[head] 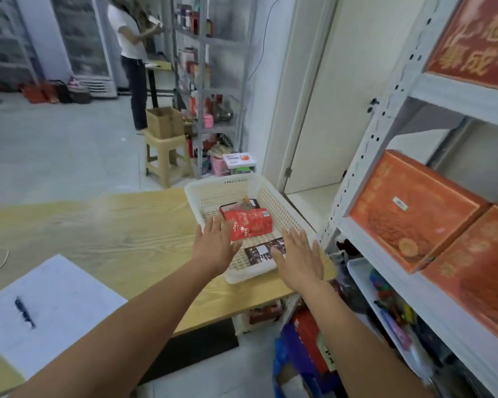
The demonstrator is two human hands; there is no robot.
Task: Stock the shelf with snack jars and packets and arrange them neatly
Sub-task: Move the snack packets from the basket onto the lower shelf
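Observation:
A white perforated basket stands on the wooden table, near its right end. Inside lie a red snack packet, a dark packet near the front wall, and another dark one partly hidden behind the red. My left hand reaches over the basket's left rim with straight fingers, just left of the red packet. My right hand is stretched flat over the basket's near right corner, partly covering the front dark packet. Neither hand holds anything. The white metal shelf rises at the right.
Orange gift boxes fill the shelf's middle level, with another above. A white tray of colourful items sits lower down. Bags and boxes crowd the floor below the table's end. A white sheet lies on the table. A person, a stool with a carton and further racks stand behind.

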